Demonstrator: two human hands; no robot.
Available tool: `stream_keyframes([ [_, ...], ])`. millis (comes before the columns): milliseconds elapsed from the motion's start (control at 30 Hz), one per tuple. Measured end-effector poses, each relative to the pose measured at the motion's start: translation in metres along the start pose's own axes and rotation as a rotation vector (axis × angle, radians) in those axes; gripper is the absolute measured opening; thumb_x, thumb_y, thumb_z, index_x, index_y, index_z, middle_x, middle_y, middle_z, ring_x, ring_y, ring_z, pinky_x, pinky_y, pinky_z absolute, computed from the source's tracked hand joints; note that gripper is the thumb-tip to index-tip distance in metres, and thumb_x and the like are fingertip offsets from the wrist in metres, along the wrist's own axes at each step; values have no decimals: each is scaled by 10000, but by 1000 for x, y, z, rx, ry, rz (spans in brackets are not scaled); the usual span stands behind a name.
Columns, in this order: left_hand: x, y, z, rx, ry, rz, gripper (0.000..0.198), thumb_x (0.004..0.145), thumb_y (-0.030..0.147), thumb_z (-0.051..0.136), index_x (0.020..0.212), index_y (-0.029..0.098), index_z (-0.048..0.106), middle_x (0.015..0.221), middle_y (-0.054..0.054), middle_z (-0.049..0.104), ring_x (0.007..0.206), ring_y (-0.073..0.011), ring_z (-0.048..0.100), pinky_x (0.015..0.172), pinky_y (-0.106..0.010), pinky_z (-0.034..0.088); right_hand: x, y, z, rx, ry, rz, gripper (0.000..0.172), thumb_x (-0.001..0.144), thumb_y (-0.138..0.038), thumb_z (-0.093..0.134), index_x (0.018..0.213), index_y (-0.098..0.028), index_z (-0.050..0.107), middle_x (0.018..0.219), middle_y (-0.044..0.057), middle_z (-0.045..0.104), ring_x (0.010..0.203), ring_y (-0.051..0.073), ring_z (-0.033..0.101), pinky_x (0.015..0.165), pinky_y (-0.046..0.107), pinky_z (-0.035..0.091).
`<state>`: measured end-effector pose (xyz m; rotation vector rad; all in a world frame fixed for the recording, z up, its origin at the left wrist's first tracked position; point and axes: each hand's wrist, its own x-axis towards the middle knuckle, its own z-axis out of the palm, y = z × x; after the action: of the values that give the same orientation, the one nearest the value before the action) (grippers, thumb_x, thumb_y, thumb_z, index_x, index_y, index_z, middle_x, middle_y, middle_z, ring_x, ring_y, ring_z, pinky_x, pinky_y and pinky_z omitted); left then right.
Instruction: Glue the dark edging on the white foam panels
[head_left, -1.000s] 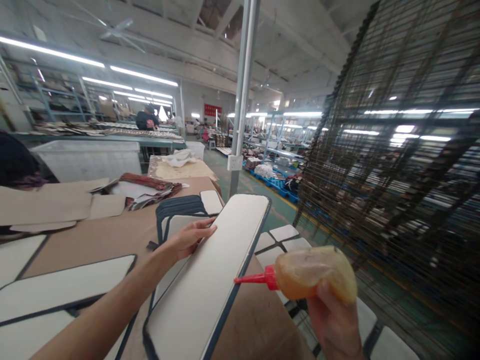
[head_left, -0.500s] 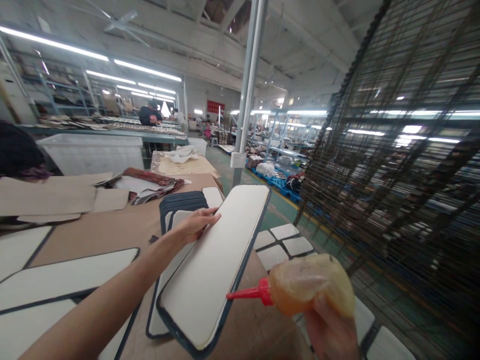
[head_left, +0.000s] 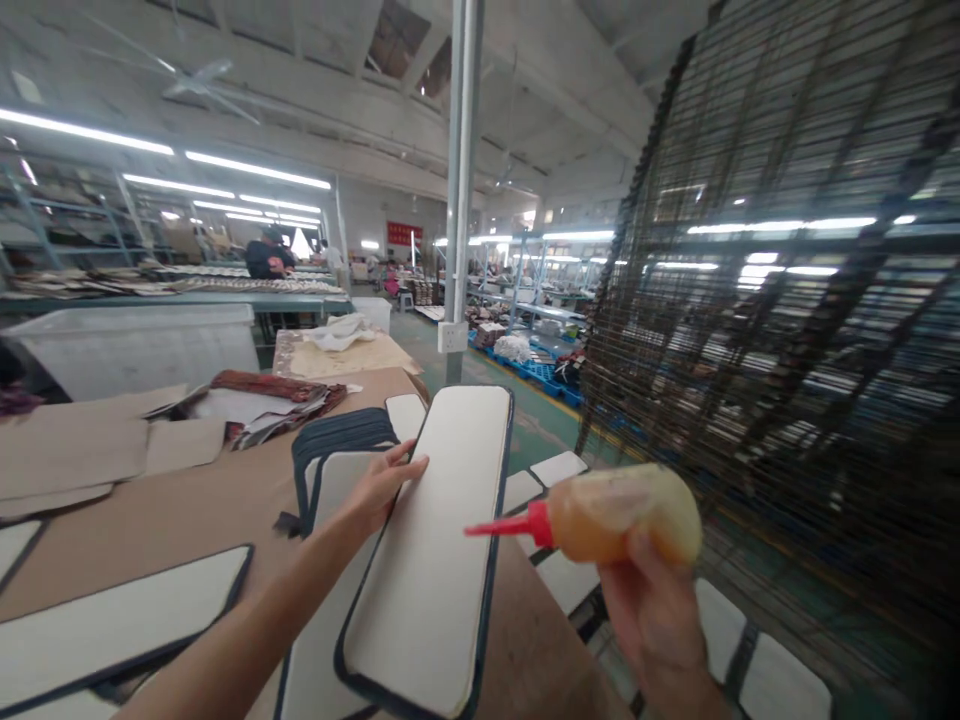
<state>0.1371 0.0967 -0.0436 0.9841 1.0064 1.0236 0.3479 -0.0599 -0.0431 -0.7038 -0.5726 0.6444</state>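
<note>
Brown tabletop (head_left: 187, 500), white panels lying on it. Left hand (head_left: 382, 490), fingers clamped on the left edge of a long white dark-edged panel (head_left: 435, 560), held tilted over the stack. Right hand (head_left: 660, 620), fingers wrapped round an amber squeeze bottle (head_left: 626, 512), red nozzle at the panel's right edge. Wire rack (head_left: 787, 300) far right.

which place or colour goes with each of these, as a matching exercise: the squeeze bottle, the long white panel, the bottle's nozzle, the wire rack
Things
1. bottle
2. panel
3. nozzle
4. rack

Places and colours
a. red
b. dark, at the right of the view
c. in the right hand
d. edge held by the left hand

Pairs: 1-c, 2-d, 3-a, 4-b
</note>
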Motion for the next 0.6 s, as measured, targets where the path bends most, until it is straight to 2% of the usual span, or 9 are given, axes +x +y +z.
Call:
stream_keyframes([
  [67,-7,-9,10,20,-60,-9,679,701,176,768,1335,129,530,807,-67,772,674,-196,706,599,-244,536,26,0,7,-26,-1,-123,414,563,-366,859,924,-234,704,854,32,711,849,249,666,853,435,535],
  [167,-15,-17,21,21,-200,-60,832,630,256,831,1376,132,484,826,-85,773,681,-233,713,585,-273,536,48,8,3,-84,6,-224,421,534,-320,875,899,-255,676,848,-13,676,811,209,637,886,441,510],
  [300,-19,-14,24,-14,-355,-110,923,602,301,850,1415,154,438,945,-101,766,771,-236,717,655,-277,543,54,16,-14,-131,27,-252,435,561,-310,862,937,-249,651,871,-14,656,801,205,613,935,488,473],
  [433,-20,-8,23,-9,-474,-105,982,590,212,848,1452,196,379,1069,-104,740,838,-257,714,702,-300,545,56,10,-25,-149,25,-247,481,577,-328,858,997,-245,639,925,8,664,852,224,621,994,524,419],
  [533,-16,-6,23,-13,-434,-112,1055,567,187,854,1477,176,318,1043,-107,747,805,-253,717,687,-303,550,46,10,-29,-153,20,-239,509,578,-333,861,1027,-236,642,954,31,679,901,241,641,982,499,445],
  [600,-12,-4,23,-23,-393,-120,1089,540,179,865,1478,165,310,1012,-102,755,800,-247,716,680,-292,549,27,16,-33,-178,-6,-211,505,606,-328,848,1055,-231,640,966,54,698,910,255,664,931,467,497],
])
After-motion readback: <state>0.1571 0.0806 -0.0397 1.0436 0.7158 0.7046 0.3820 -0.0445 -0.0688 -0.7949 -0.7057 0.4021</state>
